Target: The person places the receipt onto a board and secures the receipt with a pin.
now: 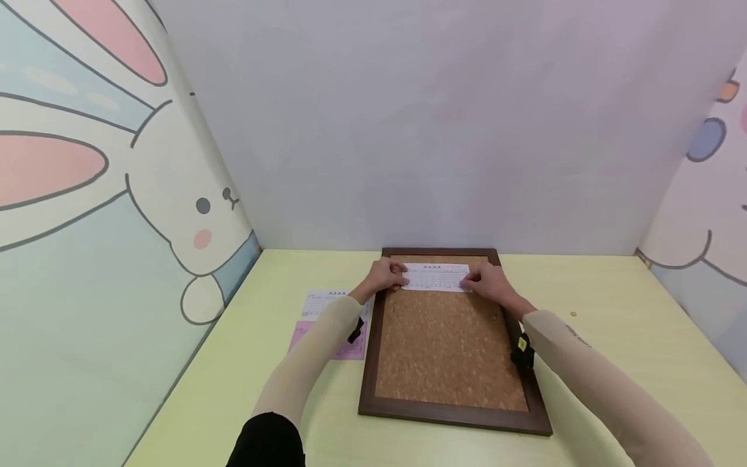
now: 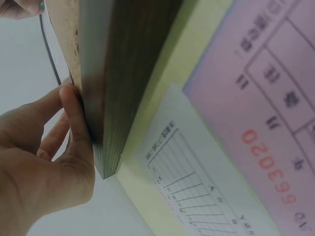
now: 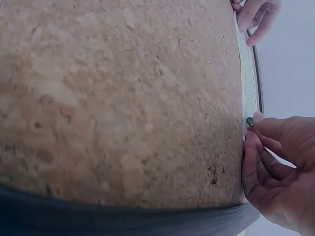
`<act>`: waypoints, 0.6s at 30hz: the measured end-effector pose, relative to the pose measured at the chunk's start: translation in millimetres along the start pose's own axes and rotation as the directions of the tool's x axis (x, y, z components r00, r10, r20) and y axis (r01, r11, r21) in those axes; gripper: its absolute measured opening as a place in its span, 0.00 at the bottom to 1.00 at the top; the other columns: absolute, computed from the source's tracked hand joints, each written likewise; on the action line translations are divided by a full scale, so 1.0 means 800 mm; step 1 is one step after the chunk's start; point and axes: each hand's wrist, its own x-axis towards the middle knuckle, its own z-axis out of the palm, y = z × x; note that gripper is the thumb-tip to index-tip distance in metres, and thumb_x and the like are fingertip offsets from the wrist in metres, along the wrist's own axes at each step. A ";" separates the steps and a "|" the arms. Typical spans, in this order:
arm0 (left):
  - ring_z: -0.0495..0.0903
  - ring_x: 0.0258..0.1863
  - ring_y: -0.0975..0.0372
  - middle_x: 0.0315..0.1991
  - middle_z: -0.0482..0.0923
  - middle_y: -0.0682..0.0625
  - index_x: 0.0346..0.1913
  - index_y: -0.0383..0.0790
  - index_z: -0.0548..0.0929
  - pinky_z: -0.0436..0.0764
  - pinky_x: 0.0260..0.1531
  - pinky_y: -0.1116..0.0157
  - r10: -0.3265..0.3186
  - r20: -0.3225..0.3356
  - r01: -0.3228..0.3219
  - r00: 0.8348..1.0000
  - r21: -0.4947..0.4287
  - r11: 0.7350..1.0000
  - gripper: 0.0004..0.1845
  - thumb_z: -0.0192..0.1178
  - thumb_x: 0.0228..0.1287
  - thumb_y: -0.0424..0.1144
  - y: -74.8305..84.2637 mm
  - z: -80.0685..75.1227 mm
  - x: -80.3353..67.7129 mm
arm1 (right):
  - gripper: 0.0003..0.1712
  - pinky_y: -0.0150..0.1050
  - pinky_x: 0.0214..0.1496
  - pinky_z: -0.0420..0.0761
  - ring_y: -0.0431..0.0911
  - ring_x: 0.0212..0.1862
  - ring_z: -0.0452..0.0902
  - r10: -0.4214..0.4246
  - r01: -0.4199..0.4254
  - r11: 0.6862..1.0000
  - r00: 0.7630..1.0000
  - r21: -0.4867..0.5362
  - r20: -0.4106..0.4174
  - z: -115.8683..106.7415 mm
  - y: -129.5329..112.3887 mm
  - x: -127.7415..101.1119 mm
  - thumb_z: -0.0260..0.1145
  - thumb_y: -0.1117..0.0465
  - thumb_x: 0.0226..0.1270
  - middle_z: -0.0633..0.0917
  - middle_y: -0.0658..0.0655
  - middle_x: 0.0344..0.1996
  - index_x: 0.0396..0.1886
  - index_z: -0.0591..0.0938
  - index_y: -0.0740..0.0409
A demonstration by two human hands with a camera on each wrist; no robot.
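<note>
A white printed paper form [image 1: 434,277] lies across the top of a cork board [image 1: 449,350] with a dark brown frame. My left hand [image 1: 385,274] pinches the form's left end, close to the frame, between thumb and fingers. At the right end, my right hand [image 1: 489,283] pinches a small green thumbtack [image 3: 250,121] against the paper. The other fingers of that hand rest on the cork by the paper's lower corner. Whether the tack's point is in the cork is hidden.
Left of the board lie another white form [image 1: 318,303] and a pink printed slip [image 1: 352,350], partly behind my left forearm. A small round brownish thing [image 1: 574,314] lies on the pale yellow table [image 1: 630,292] at right. A grey wall [image 1: 443,130] rises behind.
</note>
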 end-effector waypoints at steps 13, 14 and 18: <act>0.74 0.18 0.68 0.28 0.76 0.51 0.53 0.33 0.86 0.75 0.21 0.77 0.013 -0.004 -0.013 1.000 0.024 1.000 0.16 0.71 0.64 0.35 0.007 0.000 -0.005 | 0.12 0.34 0.29 0.72 0.45 0.30 0.73 0.067 -0.066 0.994 0.998 0.092 -0.002 -0.017 0.005 0.018 0.65 0.65 0.73 0.87 0.62 0.32 0.43 0.88 0.71; 0.74 0.18 0.68 0.29 0.76 0.50 0.53 0.33 0.86 0.75 0.21 0.77 0.014 -0.005 -0.014 1.000 0.019 1.000 0.16 0.71 0.64 0.35 0.006 -0.001 -0.005 | 0.13 0.34 0.30 0.72 0.46 0.30 0.73 0.088 -0.086 0.990 0.996 0.113 -0.013 -0.016 0.006 0.021 0.65 0.64 0.73 0.87 0.62 0.33 0.44 0.87 0.72; 0.75 0.18 0.68 0.30 0.77 0.50 0.52 0.33 0.86 0.76 0.21 0.77 0.012 -0.006 -0.012 1.000 0.013 1.000 0.16 0.72 0.63 0.36 0.003 0.000 -0.005 | 0.15 0.34 0.30 0.72 0.45 0.31 0.73 0.169 -0.162 0.970 0.985 0.183 -0.024 -0.012 0.011 0.034 0.64 0.62 0.75 0.85 0.62 0.33 0.47 0.86 0.73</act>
